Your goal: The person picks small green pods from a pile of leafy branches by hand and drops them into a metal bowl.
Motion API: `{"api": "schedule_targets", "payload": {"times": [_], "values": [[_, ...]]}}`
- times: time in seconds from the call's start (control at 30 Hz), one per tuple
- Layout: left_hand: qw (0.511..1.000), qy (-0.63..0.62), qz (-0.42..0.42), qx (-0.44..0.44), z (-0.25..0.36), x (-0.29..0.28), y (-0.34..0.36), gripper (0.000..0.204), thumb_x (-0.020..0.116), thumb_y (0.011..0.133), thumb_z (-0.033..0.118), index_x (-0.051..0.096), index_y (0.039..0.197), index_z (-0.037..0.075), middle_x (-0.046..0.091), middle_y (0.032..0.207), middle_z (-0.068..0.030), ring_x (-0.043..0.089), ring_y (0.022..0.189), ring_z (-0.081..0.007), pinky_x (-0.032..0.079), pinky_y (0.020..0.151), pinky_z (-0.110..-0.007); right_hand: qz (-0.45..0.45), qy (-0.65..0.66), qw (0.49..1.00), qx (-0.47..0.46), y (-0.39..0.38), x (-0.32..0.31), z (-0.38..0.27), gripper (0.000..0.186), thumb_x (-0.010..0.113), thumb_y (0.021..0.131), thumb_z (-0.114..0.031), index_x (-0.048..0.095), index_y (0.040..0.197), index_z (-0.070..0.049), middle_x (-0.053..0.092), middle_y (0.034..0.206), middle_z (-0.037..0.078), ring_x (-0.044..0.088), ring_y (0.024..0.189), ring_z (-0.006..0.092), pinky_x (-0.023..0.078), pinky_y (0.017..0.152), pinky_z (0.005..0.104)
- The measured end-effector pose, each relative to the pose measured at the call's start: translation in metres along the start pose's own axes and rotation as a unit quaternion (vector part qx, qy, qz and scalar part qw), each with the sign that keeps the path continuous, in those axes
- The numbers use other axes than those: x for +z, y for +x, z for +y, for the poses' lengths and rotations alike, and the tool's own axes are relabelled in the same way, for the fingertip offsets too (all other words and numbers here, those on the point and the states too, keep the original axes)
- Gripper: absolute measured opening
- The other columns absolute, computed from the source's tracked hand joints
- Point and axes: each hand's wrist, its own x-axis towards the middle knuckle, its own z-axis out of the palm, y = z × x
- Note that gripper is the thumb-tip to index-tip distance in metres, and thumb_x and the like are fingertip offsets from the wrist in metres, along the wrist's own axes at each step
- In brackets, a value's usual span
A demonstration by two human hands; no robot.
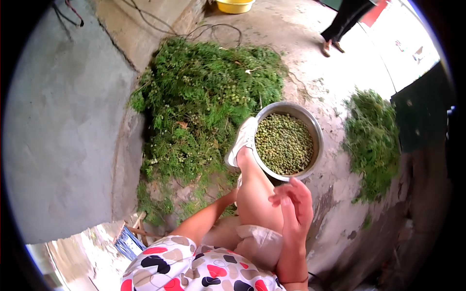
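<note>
My right hand (293, 199) is raised over my right leg, below the steel basin (315, 140), its fingers loosely bent and apart with nothing visible in them. My left forearm (204, 218) reaches behind my leg, which hides the left hand. The basin holds many small green round fruits (284, 143). My white shoe (240, 138) rests against its left side. A large heap of feathery green branches with small fruits (204, 87) lies left of and behind the basin.
A smaller green pile (369, 145) lies at right, beside a dark panel (420, 109). Another person's legs (340, 24) stand at the back right. A yellow tub (235, 6), loose cables, a grey concrete ledge (63, 136) and a folding stool (128, 242) are also visible.
</note>
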Motion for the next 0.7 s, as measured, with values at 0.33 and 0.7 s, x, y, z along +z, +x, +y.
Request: {"api": "schedule_targets", "payload": {"times": [0.33, 0.7], "values": [[0.999, 0.019, 0.027, -0.039, -0.012, -0.026, 0.023, 0.046, 0.049, 0.084, 0.047, 0.052, 0.112, 0.010, 0.059, 0.098, 0.0003, 0.055, 0.086, -0.0140, 0.044, 0.074, -0.032, -0.103, -0.135, 0.985, -0.028, 0.028, -0.008, 0.018, 0.032, 0.047, 0.075, 0.012, 0.048, 0.106, 0.004, 0.056, 0.088, 0.015, 0.058, 0.076, 0.0196, 0.048, 0.068, 0.0283], [0.999, 0.029, 0.008, -0.037, -0.009, -0.027, 0.024, 0.049, 0.050, 0.083, 0.049, 0.053, 0.112, 0.010, 0.059, 0.093, 0.0009, 0.055, 0.079, -0.0133, 0.045, 0.070, -0.032, -0.114, -0.266, 0.954, -0.079, 0.021, 0.006, 0.017, 0.020, 0.054, 0.073, 0.011, 0.058, 0.090, 0.001, 0.061, 0.080, 0.013, 0.060, 0.070, 0.0221, 0.049, 0.063, 0.0283]]}}
